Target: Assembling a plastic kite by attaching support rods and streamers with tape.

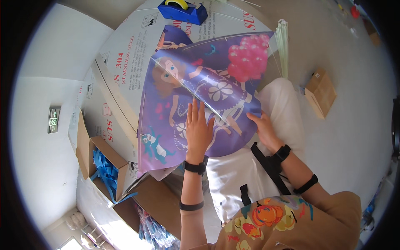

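A purple kite (pixel 216 89) with a printed cartoon figure and pink balloons lies across the table's edge and over my lap. A thin rod (pixel 204 98) runs slantwise down its middle. My left hand (pixel 199 129) rests flat on the sheet, fingers together and stretched toward the rod. At the kite's right edge, my right hand (pixel 265 130) grips the sheet, thumb on top and the other fingers mostly hidden. Part of another purple printed sheet (pixel 173 37) shows behind the kite's upper edge.
A blue tape dispenser (pixel 183 12) stands at the far side of the table (pixel 125 62). Pale thin sticks (pixel 282 50) stand in a bundle beyond my knee. A cardboard box (pixel 321 93) sits on the floor at right. Blue strips (pixel 105 171) fill an open carton at left.
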A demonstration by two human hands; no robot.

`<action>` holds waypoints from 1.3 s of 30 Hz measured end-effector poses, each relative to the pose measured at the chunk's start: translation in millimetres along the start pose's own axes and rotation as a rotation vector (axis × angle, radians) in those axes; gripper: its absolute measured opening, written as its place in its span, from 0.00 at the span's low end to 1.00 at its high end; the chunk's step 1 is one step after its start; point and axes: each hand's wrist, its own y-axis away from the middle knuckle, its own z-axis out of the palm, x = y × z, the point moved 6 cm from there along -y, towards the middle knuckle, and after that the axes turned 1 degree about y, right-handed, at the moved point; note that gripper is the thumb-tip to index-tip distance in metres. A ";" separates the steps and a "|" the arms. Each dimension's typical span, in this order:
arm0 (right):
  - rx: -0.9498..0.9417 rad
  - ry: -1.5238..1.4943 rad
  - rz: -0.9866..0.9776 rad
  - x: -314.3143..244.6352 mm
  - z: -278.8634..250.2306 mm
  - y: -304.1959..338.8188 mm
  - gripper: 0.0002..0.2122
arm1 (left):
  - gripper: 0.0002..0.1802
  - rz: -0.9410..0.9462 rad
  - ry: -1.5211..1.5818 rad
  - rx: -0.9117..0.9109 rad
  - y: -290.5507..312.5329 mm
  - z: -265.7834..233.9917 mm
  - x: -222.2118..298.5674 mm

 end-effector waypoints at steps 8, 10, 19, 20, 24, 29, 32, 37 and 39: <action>0.033 -0.004 -0.055 -6.3 -2.0 -2.6 0.16 | 0.35 -0.038 -0.099 -0.064 -2.4 23.2 -9.7; 0.032 -0.007 -0.042 -5.6 -1.2 -3.6 0.16 | 0.35 -0.048 -0.109 -0.061 -3.2 22.3 -8.4; 0.054 0.054 0.006 10.2 -11.7 -11.8 0.16 | 0.25 -0.177 -0.040 -0.149 -37.3 -7.1 -21.3; 0.088 0.074 0.010 16.2 -16.3 -11.7 0.17 | 0.23 -0.264 0.087 -0.223 -47.1 -9.0 -35.9; 0.123 0.076 -0.008 10.8 -16.4 -11.2 0.16 | 0.24 -0.347 -0.090 0.048 -110.1 -52.2 -105.8; 0.125 0.129 0.035 14.3 -9.1 -11.4 0.14 | 0.30 -0.445 -0.202 0.170 -156.0 -62.4 -191.8; 0.113 0.133 0.032 13.8 -2.1 -9.1 0.15 | 0.34 -0.526 -0.179 0.176 -168.8 -60.9 -229.3; 0.153 0.157 -0.002 15.2 -14.6 -11.0 0.14 | 0.35 -0.567 -0.178 0.205 -191.8 -52.1 -228.8; 0.149 0.141 -0.008 14.5 -14.6 -10.9 0.14 | 0.30 -0.574 -0.054 0.235 -194.9 -54.1 -229.1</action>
